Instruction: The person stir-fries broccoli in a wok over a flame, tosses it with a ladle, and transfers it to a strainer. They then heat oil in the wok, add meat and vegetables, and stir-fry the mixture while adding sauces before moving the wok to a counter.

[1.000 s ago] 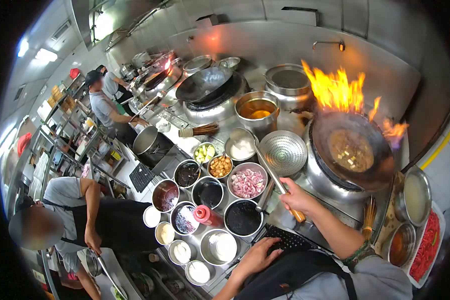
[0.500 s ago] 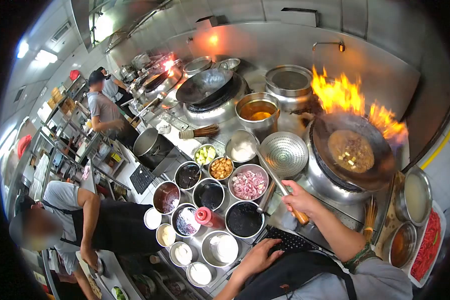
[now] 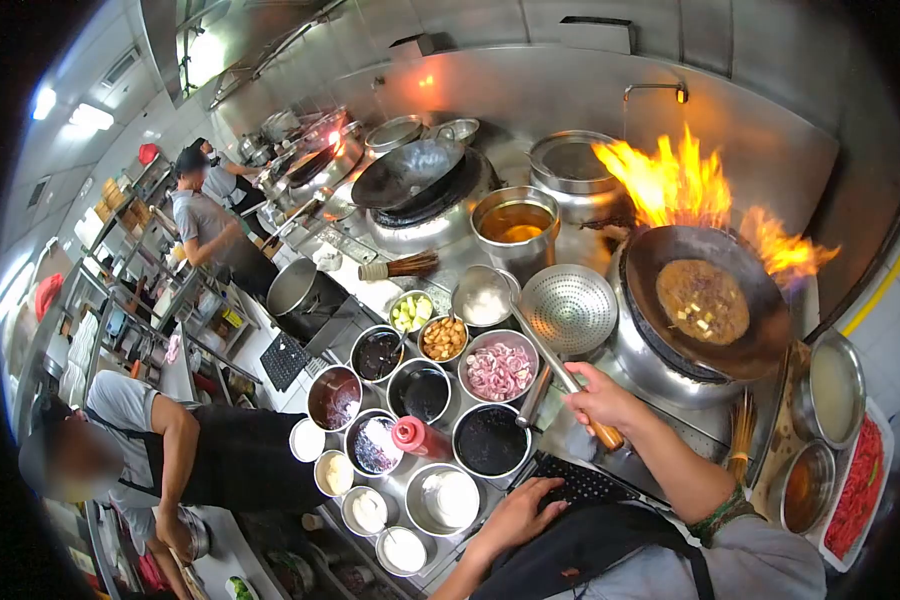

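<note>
My right hand (image 3: 606, 404) is wrapped round the wooden-handled end of a ladle (image 3: 546, 348). Its bowl, with something white in it, lies over by the seasoning pots, left of a perforated strainer (image 3: 569, 309). Further right, a wok (image 3: 715, 350) sits tilted on a burner, holding brown liquid with pale chunks, and tall flames rise behind it. My left hand (image 3: 522, 517) lies palm down with fingers stretched, beside a black perforated mat (image 3: 575, 481) at the counter's front edge.
Several pots crowd the counter, including sliced shallots (image 3: 497, 367), a dark sauce (image 3: 490, 440) and a red squeeze bottle (image 3: 420, 438). Behind them stand a pot of amber liquid (image 3: 518, 228) and a second wok (image 3: 408, 172). A co-worker (image 3: 160, 440) bends at the left.
The flames behind the wok have changed shape and spread further right. The co-worker at the lower left has shifted a hand holding a metal container. My hands and the ladle stay nearly still.
</note>
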A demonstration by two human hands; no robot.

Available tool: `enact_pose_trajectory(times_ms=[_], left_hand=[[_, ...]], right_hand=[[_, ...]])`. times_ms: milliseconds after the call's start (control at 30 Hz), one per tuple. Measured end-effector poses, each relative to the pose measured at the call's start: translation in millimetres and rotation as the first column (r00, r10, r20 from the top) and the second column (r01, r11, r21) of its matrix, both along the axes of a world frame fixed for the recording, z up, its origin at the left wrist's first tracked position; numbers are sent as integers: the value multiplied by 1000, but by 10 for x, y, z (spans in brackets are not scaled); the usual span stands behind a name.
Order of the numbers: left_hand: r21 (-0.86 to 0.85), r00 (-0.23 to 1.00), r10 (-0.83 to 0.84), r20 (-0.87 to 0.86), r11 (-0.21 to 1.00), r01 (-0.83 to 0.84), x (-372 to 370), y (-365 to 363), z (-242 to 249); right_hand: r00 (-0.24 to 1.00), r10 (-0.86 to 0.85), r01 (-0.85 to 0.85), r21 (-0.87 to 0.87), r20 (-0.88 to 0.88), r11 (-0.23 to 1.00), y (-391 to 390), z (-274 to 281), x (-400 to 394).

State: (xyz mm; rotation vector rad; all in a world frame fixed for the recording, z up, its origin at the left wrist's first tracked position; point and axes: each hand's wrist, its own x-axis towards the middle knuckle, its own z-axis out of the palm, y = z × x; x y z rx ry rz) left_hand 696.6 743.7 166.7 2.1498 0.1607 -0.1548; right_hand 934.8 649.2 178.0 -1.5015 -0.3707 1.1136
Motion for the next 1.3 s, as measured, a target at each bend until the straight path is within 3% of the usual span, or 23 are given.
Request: enact_pose_trajectory(times_ms=[967, 1167, 1300], left_hand=[[19, 999, -2, -38, 1000, 3, -25, -23, -23], [-6, 1000, 12, -28, 1000, -12, -40, -4, -111], [12, 1000, 3, -11, 1000, -3, -17, 12, -147]], right_hand=[[989, -29, 34, 30, -146, 999, 20, 21, 34], [999, -42, 42, -16, -4, 999, 41, -32, -65], [1000, 7, -7, -7, -24, 1000, 5, -22, -17]])
